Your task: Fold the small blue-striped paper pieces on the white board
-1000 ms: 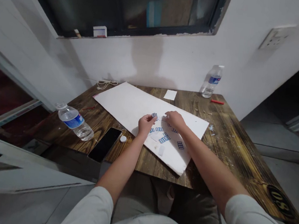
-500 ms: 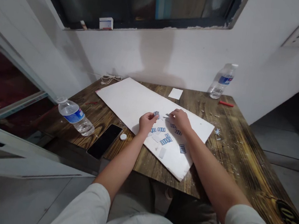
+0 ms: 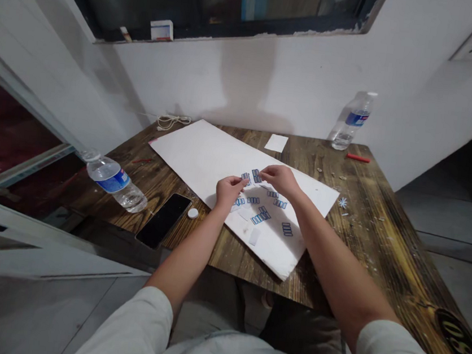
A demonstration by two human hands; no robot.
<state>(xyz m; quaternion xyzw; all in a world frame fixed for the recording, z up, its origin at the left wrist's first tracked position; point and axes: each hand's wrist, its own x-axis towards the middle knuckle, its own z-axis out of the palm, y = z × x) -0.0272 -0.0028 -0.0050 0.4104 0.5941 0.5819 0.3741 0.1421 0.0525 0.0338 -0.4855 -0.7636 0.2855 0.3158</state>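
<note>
Left hand (image 3: 229,193) and right hand (image 3: 280,181) stand apart over the white board (image 3: 196,155), fingers pinched just beside blue-printed labels (image 3: 256,175) ahead of them; any grip cannot be told.

**Board lies slantwise on the table**

The board (image 3: 204,153) takes up the table's (image 3: 367,226) middle; small cut pieces (image 3: 262,214) lie on its near right part; a paper slip (image 3: 276,143) sits just behind it; a coiled cord (image 3: 173,122) lies behind its far left corner; left of it, a lying bottle (image 3: 111,181) rests beside a phone (image 3: 163,220); a bottle cap (image 3: 192,213) sits between phone and board; a standing bottle (image 3: 352,122) occupies the back right corner, a stick (image 3: 358,157) just beside it.
</note>
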